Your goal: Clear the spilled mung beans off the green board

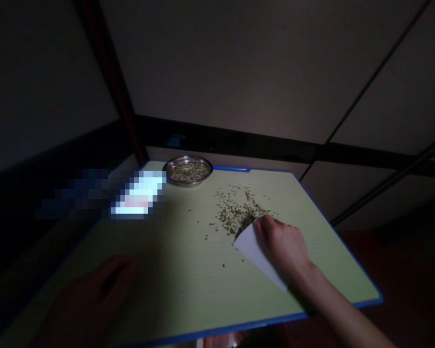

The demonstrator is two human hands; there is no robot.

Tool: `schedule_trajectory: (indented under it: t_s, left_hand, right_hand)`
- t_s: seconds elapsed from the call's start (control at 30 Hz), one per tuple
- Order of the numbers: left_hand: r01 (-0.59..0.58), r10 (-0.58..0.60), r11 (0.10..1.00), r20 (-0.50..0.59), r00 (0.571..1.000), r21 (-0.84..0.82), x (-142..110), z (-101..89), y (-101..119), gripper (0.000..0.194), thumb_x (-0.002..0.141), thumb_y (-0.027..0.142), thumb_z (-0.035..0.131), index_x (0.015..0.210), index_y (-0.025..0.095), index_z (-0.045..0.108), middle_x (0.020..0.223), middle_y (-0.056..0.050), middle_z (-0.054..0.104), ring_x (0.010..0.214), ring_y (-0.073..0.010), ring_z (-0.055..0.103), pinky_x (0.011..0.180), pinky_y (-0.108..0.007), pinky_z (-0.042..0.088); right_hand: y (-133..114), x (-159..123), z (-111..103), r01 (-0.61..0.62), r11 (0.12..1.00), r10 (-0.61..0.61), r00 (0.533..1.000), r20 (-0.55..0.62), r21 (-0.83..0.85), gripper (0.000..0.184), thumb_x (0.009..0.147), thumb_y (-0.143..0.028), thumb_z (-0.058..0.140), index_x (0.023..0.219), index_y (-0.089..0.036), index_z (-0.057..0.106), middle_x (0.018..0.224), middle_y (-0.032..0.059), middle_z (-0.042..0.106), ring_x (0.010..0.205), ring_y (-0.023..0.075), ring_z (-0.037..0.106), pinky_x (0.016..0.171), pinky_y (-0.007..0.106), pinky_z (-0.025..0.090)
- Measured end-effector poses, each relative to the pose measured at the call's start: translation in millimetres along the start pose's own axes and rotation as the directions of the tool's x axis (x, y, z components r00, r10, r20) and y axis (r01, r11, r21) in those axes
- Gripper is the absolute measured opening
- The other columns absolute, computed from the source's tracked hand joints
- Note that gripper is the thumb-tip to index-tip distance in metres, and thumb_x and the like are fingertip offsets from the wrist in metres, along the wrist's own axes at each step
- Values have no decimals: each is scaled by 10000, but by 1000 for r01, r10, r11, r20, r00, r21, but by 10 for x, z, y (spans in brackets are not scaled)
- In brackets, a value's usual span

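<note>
Pale tabletop (pixel 192 285) with blue edging under both my hands. Left hand (pixel 94 290)'s in shadow, can't tell if it's gripping. Right hand (pixel 286 241)'s pinching white paper (pixel 257 256). Steel dish (pixel 188 183), far left of that pinch, has some seeds in; plenty of green seeds (pixel 232 212) lie loose just past the paper, so looks only partway.

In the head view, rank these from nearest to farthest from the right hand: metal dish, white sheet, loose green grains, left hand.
From the right hand:
1. White sheet: gripped in its fingers.
2. Loose green grains: scattered just beyond the sheet's edge.
3. Metal dish: far edge of the board, toward the left.
4. Left hand: dim, at lower left.
</note>
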State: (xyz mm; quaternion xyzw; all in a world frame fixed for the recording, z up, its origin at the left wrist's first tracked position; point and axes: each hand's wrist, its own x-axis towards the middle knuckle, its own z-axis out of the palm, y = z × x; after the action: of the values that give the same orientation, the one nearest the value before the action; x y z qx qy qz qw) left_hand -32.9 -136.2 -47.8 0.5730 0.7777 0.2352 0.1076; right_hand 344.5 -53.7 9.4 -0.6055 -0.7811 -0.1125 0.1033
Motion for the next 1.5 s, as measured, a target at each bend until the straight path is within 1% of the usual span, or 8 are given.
schedule_trajectory:
  t_s: [0.17,0.33,0.43,0.57,0.83,1.07,1.3,1.5]
  left_hand:
    - [62,-59,997,92,994,-35,-21,-62,97,441,885,520,420,1027,240,731,989,-24,785,875,-227,731,781,-284,561]
    - [68,-65,997,99,993,-25,-19,-79,131,431,884,507,418,1025,239,724,1000,-17,784,889,-217,730,779,-272,552]
    - [57,-54,998,96,994,-23,-17,-97,173,448,878,526,402,1000,241,725,977,-21,785,874,-223,731,765,-282,556]
    - [48,-44,998,96,994,-31,-28,-138,222,463,868,530,389,978,231,724,944,-32,783,846,-229,728,767,-300,558]
    - [50,-45,998,120,992,-37,-40,-165,247,492,858,536,370,997,209,711,986,-53,775,883,-231,718,792,-299,543]
    - [92,-88,995,152,985,-22,-49,-189,270,494,877,533,362,1030,211,704,997,-49,773,890,-223,717,805,-301,536]
    - [95,-92,995,152,984,-17,-46,-176,320,525,860,541,337,1046,203,694,1076,-74,764,952,-229,712,826,-302,528]
    - [51,-47,998,101,994,-37,-63,-203,349,503,840,553,361,956,205,705,942,-59,777,838,-214,716,748,-280,530]
  right_hand:
    - [-106,142,14,40,999,-40,999,16,15,362,1021,-398,352,897,-196,625,766,94,740,518,189,613,487,317,266]
    - [-221,240,27,194,980,-195,981,6,50,391,1027,-421,337,904,-196,632,758,87,728,507,169,580,489,326,259]
    - [-303,285,10,340,936,-342,940,10,92,411,1033,-449,333,894,-199,630,754,69,716,529,160,571,498,332,253]
    - [-411,293,-38,525,840,-530,848,3,138,459,1052,-485,303,906,-197,629,766,50,701,580,153,578,509,339,248]
    - [-527,86,-83,626,749,-644,765,15,217,436,1052,-494,329,907,-218,634,780,18,703,615,163,603,507,347,218]
    - [-419,-75,-110,573,779,-605,794,61,255,404,1044,-468,355,909,-207,633,749,29,687,612,177,609,519,342,292]
    - [-189,-192,-210,526,825,-552,828,97,207,415,1042,-477,356,853,-215,616,664,17,673,514,172,576,502,355,224]
    - [-391,-97,-244,537,818,-546,837,-17,207,445,1049,-479,340,837,-200,615,704,37,693,544,169,590,494,357,195]
